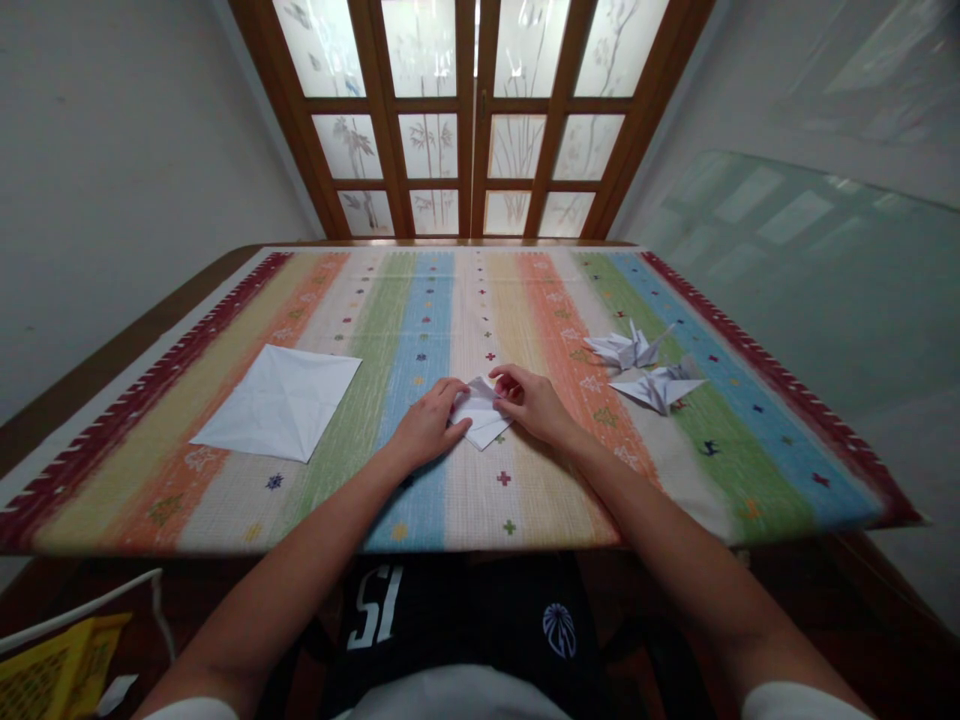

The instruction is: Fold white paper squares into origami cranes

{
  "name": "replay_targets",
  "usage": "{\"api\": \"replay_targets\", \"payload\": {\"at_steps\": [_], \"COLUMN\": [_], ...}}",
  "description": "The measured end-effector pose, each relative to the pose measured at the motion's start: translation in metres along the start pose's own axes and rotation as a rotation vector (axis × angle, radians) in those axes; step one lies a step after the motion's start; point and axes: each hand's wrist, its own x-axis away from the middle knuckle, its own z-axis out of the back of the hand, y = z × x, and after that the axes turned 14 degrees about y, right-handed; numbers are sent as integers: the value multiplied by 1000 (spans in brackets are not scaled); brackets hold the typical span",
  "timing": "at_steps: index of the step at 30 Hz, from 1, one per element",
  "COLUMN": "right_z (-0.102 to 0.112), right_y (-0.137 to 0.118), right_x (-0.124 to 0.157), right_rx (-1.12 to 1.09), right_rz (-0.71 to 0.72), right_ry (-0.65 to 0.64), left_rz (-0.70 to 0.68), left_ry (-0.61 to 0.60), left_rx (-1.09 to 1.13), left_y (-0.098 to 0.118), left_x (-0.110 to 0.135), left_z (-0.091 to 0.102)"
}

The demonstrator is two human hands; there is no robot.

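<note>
White folded paper (480, 414) at the middle of a striped tablecloth (420, 330), left hand (429, 424) pressing it flat, right hand (531, 400) pinching its edge, creased sheet (279, 402) left, two paper cranes (646, 368) right.

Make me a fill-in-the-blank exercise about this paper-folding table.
1. The left hand and right hand both touch the small folded paper, whose colour is ____.
2. The number of paper cranes lying beyond the right hand is ____.
3. The creased open sheet lies flat on the person's ____ side.
4. The tablecloth is patterned in coloured ____.

Missing words: white; two; left; stripes.
</note>
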Motion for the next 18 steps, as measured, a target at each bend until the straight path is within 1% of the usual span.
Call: {"api": "replay_targets", "payload": {"at_steps": [4, 7, 10, 14, 18], "right_z": [-1, 0, 1, 1, -1], "right_y": [1, -1, -4, -4, 1], "right_x": [-1, -1, 0, 2, 3], "right_rx": [23, 62, 97, 130, 173], "right_rz": [30, 78, 118, 135, 86], "right_ry": [-24, -43, -94, -149, -102], "left_rz": [38, 27, 17, 14, -7], "left_ry": [2, -5, -20, -45, -59], "left_rx": [-4, -1, -16, -63, -91], "left_y": [1, 2, 2, -1, -2], "left_x": [-1, -1, 0, 1, 0], "left_z": [0, 0, 1, -1, -2]}}
